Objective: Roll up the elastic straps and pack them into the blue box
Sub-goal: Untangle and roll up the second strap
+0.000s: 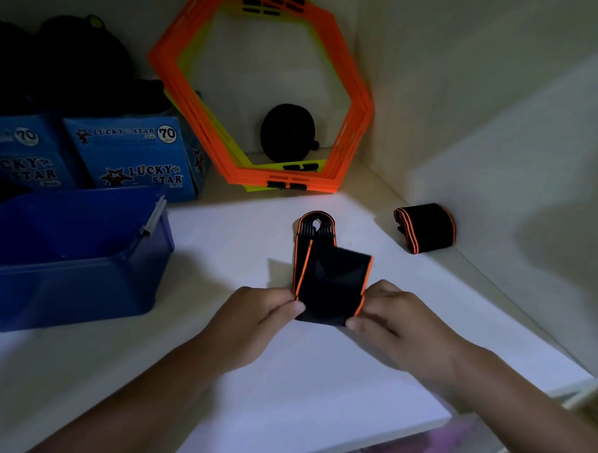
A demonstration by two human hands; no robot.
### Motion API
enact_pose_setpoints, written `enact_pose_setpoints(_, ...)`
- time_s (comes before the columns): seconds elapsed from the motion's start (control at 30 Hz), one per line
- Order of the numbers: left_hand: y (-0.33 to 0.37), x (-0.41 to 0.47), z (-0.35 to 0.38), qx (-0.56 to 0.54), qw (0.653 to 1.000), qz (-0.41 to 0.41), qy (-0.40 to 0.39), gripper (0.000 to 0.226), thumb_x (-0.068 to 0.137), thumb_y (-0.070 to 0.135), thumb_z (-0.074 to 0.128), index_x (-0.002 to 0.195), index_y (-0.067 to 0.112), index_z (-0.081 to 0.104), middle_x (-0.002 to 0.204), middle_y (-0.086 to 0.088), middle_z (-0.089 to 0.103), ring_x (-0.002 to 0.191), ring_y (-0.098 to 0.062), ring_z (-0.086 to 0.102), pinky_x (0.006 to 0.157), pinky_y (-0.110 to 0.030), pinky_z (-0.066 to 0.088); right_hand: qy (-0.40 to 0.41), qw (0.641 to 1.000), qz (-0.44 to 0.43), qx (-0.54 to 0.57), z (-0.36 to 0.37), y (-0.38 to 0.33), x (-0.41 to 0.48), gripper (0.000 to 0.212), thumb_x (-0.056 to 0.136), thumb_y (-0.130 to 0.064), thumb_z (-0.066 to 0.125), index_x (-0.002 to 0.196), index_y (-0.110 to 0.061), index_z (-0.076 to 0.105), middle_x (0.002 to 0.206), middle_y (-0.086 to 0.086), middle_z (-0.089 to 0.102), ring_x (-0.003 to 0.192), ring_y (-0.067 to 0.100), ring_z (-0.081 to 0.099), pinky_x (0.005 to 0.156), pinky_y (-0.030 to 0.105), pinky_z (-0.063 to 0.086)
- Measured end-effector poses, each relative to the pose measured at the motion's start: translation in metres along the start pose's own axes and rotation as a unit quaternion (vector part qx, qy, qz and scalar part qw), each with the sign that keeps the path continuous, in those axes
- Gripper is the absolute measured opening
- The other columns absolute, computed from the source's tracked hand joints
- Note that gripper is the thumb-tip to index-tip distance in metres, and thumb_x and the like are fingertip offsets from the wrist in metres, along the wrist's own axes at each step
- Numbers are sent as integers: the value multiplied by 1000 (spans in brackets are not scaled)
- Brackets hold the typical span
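Elastic strap (pixel 329 282) lies on the white shelf (pixel 318 381), long axis 6 to 12 o'clock, looped end pointing to 12. Its folded near end sits between the grips: left hand (pixel 252 323) pinches from 9 o'clock, right hand (pixel 396 319) from 3, both palms down. Blue box (pixel 65 277) at 9, rolled strap (pixel 424 226) at 2.

Matt cloth strap (pixel 329 282); glossy, seemingly plastic blue box (pixel 83 278).

Black elastic strap (pixel 329 279) with orange edges, partly folded, at centre, its looped end toward 12 o'clock. A matching rolled strap (pixel 426 226) lies at 2 o'clock. Open blue box (pixel 65 284) stands at 9 o'clock.
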State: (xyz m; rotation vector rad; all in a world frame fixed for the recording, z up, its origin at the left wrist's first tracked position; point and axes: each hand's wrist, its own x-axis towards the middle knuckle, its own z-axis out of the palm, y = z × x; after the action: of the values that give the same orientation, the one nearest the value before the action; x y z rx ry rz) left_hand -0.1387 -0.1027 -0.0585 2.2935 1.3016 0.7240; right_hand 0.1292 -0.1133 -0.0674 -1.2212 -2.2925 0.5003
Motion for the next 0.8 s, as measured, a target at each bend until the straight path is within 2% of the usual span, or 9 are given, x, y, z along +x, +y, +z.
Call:
enact_pose_setpoints(0.1, 1, 4, 4, -49, 998, -35, 30, 39, 98, 42, 50, 72, 14, 46, 57, 3, 36, 55, -11, 35, 55, -32, 29, 19, 997, 60, 48, 1, -2, 9, 26, 98, -30, 57, 77, -15, 61, 71, -3, 57, 84, 13, 53, 75, 34, 47)
enact_pose_setpoints(0.17, 1, 7, 7, -94, 992, -68, 49, 37, 92, 47, 53, 80, 13, 60, 65, -10, 58, 63, -24, 51, 62, -42, 42, 18, 992, 88, 86, 1, -3, 16, 29, 97, -31, 57, 73, -16, 58, 67, 4, 56, 70, 11, 49, 68, 34, 42)
enact_pose_setpoints(0.27, 2, 9, 12, -136, 981, -117, 79, 38, 84, 51, 58, 89, 16, 71, 81, -13, 73, 72, -21, 65, 77, -49, 52, 21, 980, 133, 147, 2, -3, 24, 29, 94, -30, 61, 71, -13, 60, 66, 14, 55, 62, 11, 43, 64, 32, 36)
enact_pose_setpoints(0.4, 4, 13, 14, -148, 968, -179, 101, 15, 85, 36, 72, 85, 23, 80, 75, 6, 79, 78, -14, 75, 77, -39, 56, 29, 972, 161, 166, 3, -3, 30, 23, 91, -22, 66, 71, -13, 70, 69, 2, 68, 65, 11, 56, 71, 30, 46)
enact_pose_setpoints(0.5, 4, 17, 11, -135, 966, -206, 80, 18, 84, 30, 78, 72, 18, 76, 63, 4, 76, 58, -4, 67, 61, -26, 47, 61, 974, 187, 111, 4, -3, 36, 12, 82, -22, 75, 71, -20, 72, 66, -9, 71, 64, 3, 63, 62, 15, 43)
enact_pose_setpoints(0.57, 4, 19, 8, -71, 973, -210, 71, 20, 81, 33, 80, 73, 18, 71, 64, 5, 74, 58, -3, 63, 59, -24, 44, 88, 972, 198, 89, 7, -5, 38, 16, 75, -23, 80, 76, -22, 64, 63, -8, 69, 59, 1, 60, 55, 13, 42)
enact_pose_setpoints(0.63, 3, 18, 7, 19, 980, -171, 100, 24, 76, 37, 82, 88, 25, 64, 83, 11, 65, 71, -1, 59, 64, -23, 45, 103, 975, 185, 74, 9, -6, 39, 26, 73, -23, 81, 83, -23, 56, 69, -6, 67, 61, 4, 57, 57, 16, 43)
enact_pose_setpoints(0.7, -4, 16, 9, 61, 990, -69, 103, 33, 79, 39, 73, 110, 34, 62, 110, 17, 57, 96, -2, 58, 83, -24, 49, 102, 984, 145, 18, 11, -4, 39, 28, 74, -29, 80, 92, -31, 59, 88, -10, 64, 77, 3, 58, 71, 24, 49)
enact_pose_setpoints(0.8, -12, 8, 3, 57, 998, -3, -3, 54, 80, 51, 54, 132, 39, 62, 143, 17, 50, 129, -7, 49, 109, -22, 38, 85, 990, 93, -63, 10, 1, 37, 28, 78, -40, 75, 105, -40, 70, 109, -18, 59, 103, 10, 54, 85, 30, 50)
